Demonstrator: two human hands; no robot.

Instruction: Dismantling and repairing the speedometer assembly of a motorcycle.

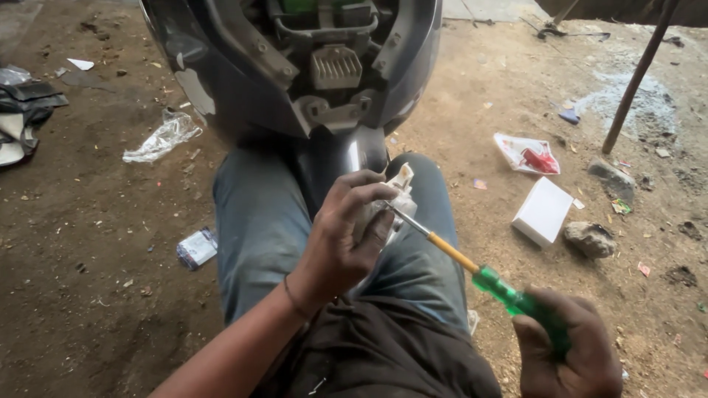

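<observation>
Below the scooter (295, 66), whose front stands open with its wiring bare, the left hand (343, 236) grips a white part (398, 193) while the right hand (568, 354), closed on a screwdriver (472, 269), works its tip into the part, seemingly mid-job.

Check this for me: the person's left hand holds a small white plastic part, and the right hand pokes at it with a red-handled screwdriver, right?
Not quite. The head view shows the screwdriver in the right hand has a translucent green handle, not red. The left hand does hold the small white plastic part.
</observation>
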